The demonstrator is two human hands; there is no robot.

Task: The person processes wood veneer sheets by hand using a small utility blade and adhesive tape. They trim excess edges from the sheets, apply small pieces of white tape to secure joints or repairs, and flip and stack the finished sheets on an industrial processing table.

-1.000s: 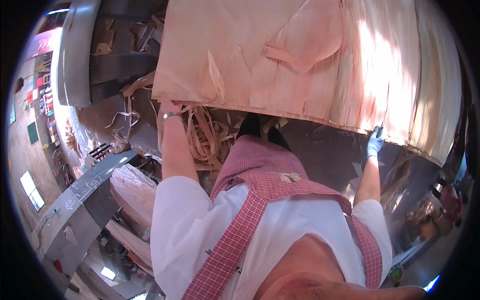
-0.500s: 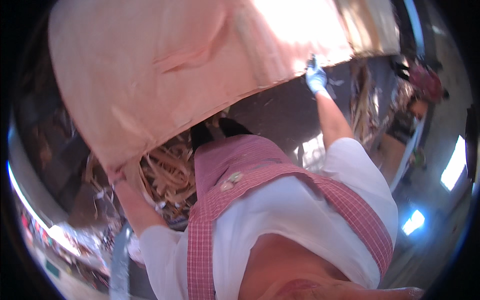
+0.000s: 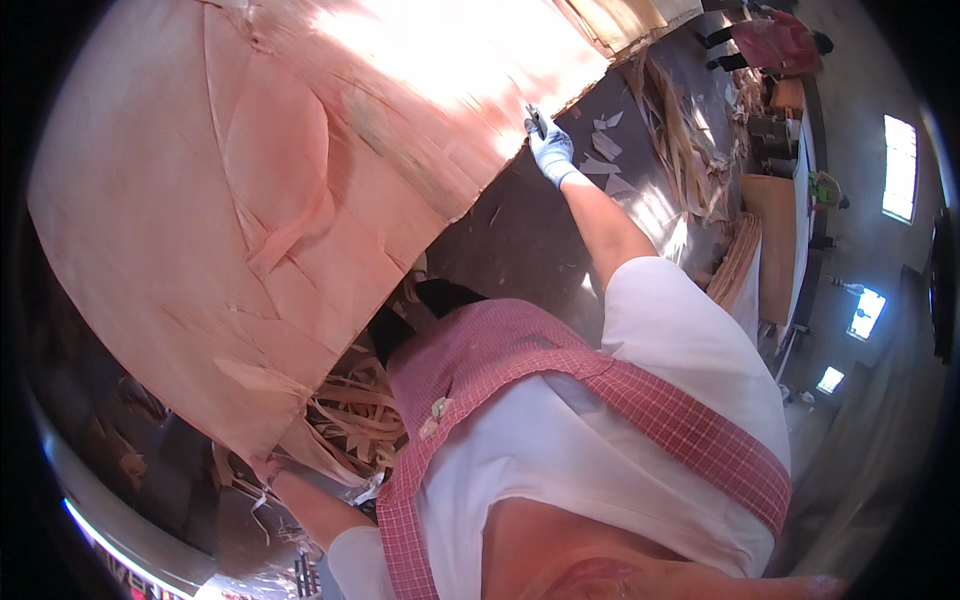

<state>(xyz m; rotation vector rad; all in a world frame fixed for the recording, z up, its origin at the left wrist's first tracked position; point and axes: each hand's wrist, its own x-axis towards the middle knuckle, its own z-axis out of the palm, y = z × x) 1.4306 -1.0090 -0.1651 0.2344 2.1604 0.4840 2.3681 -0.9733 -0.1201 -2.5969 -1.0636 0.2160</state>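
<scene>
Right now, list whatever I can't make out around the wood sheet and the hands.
All in the head view:
Wood sheet: far side, cut off by the top edge.
Left hand: finger grip, obscured by the sheet's corner.
Right hand: dark patch at the fingertips, too small to identify.
Distant co-worker: hands, too small.

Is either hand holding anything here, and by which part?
The left hand is at a corner of the wood sheet, the gloved right hand at its near edge; whether either grips it, or anything else, cannot be told.
</scene>
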